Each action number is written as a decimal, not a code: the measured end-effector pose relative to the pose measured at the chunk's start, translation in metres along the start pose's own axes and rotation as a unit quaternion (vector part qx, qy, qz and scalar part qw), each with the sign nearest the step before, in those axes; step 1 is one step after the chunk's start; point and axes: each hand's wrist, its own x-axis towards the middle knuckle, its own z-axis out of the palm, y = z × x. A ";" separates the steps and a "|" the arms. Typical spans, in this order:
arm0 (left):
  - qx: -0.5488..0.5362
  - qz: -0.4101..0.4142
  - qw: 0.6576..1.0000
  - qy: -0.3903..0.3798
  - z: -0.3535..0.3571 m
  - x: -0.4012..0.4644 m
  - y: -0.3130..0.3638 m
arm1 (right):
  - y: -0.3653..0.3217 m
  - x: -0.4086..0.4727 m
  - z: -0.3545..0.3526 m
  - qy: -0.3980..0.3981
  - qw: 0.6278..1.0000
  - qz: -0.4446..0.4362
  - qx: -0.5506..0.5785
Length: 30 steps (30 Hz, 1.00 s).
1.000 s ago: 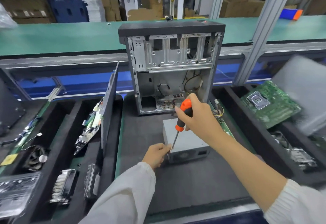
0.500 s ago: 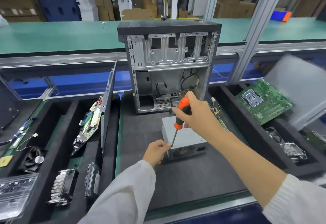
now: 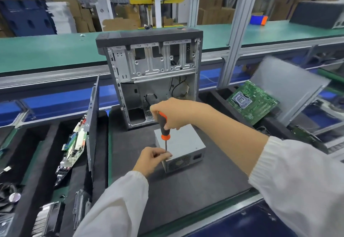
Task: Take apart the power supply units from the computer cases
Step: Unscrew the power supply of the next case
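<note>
From the head camera, the grey metal box-shaped power supply unit [image 3: 183, 144] lies on the dark foam work mat [image 3: 195, 190], just in front of the open, upright grey steel computer case [image 3: 154, 72]. The right hand [image 3: 173, 112] is wrapped round the orange-and-black handle of the screwdriver [image 3: 163, 126], whose shaft points down to the unit's near left top corner. The left hand [image 3: 151, 160] pinches the lower shaft between curled fingers and rests against that corner.

Compared with half a second earlier, the right hand has turned over the handle, so its knuckles now face the camera and more of the handle shows below the fist; the screwdriver stands nearer upright. The unit, the case and the left hand sit much as before.

The screwdriver tip is hidden behind the left fingers, so what it meets cannot be made out. The green motherboard [image 3: 251, 102] leans in the right-hand tray under a blurred grey panel [image 3: 290, 87]. The circuit boards in the left tray [image 3: 74, 149] are partly hidden behind an upright grey side panel [image 3: 92, 121], and the lower-left parts are cut off by the frame edge
</note>
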 end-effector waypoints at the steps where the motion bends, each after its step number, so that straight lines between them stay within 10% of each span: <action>1: 0.003 0.001 1.000 0.009 0.000 -0.001 0.000 | -0.003 -0.001 -0.001 -0.026 1.000 -0.009 0.003; 9: 0.019 -0.008 1.000 0.024 0.002 -0.003 0.007 | -0.010 0.005 0.006 0.087 0.978 0.114 -0.152; 17: 0.033 0.024 0.999 -0.035 -0.004 0.001 0.015 | 0.000 0.004 -0.013 -0.075 0.989 -0.072 -0.102; 23: 0.048 0.031 0.998 -0.027 -0.002 0.004 0.018 | 0.003 0.006 -0.007 0.018 0.981 0.065 -0.182; 30: -0.020 0.056 0.998 -0.004 -0.007 0.007 0.031 | 0.015 0.009 -0.008 -0.027 0.976 -0.089 -0.199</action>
